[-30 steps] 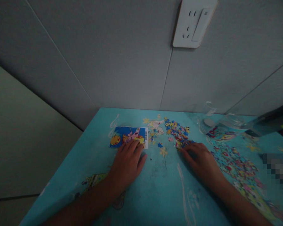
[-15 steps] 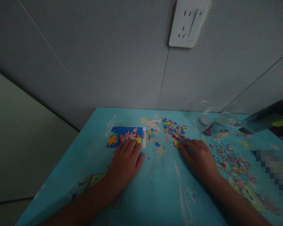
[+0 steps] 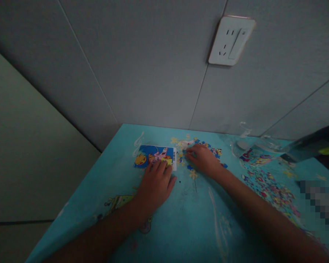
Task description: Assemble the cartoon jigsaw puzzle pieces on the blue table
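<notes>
My left hand (image 3: pixel 157 184) lies open and flat, its fingertips over the lower right part of a picture card (image 3: pixel 144 156) with cartoon figures on blue and a barcode strip. To the right of the card, my right hand (image 3: pixel 204 159) reaches down with its fingers bent together above small pieces. Whatever those fingers hold is hidden. Around and behind this hand spreads a pile of small jigsaw puzzle pieces (image 3: pixel 215 151), partly covered by it. A few loose pieces (image 3: pixel 180 157) lie between the card and the hand.
A second heap of jigsaw pieces (image 3: pixel 265 186) spreads on the right of the blue patterned table (image 3: pixel 181 226). Behind it stand a clear plastic container (image 3: pixel 242 144) and a dark bottle-like object (image 3: pixel 309 144). A wall with a socket (image 3: pixel 231 40) closes off the back.
My right hand has moved left from the near edge of the pile toward the card. My left hand stays on the card. The whole view has shifted slightly.
</notes>
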### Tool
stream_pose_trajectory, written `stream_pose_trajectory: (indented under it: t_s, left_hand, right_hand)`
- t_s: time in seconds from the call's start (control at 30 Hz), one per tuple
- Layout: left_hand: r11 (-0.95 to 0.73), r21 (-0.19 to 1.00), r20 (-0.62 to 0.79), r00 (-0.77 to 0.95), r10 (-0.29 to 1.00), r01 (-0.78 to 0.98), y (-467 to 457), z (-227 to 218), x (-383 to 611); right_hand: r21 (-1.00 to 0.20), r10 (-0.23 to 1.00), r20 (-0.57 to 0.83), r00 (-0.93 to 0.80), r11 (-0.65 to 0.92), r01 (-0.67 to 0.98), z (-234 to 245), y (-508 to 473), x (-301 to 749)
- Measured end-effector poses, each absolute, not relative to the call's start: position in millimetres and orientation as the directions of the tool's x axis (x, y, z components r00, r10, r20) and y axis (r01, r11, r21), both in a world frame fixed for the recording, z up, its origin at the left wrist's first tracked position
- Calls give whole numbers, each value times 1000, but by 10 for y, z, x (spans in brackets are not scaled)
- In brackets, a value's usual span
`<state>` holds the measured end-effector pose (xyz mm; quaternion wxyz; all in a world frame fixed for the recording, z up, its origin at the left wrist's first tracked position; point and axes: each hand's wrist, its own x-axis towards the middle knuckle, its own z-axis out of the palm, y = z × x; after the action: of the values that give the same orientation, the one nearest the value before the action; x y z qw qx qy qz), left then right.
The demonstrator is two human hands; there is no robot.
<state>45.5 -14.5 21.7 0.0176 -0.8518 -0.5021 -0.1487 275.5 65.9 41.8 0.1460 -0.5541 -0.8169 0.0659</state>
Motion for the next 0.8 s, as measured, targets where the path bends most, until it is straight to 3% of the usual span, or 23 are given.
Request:
stream_pose_trajectory:
  t_s: [0.3,0.6,0.73,0.8]
  left_hand:
    - [-504,127,279,457,845,854,-158,208,470]
    - [-486,123,263,444,857,865,-165,227,480]
    - [-477,105,261,439,860,873,-195,210,509]
    - [-478,92,271,440,856,873,-220,203,526]
  right_hand:
    - [-327,940,86,-329,339,882,375,900,2703]
    - [-441,954,118,-275,299,846,490,570,2876]
    - [-707,967,199,-158,253,660,441,102,3013]
    - [-824,986,152,-68,164,543,402,-77,3023]
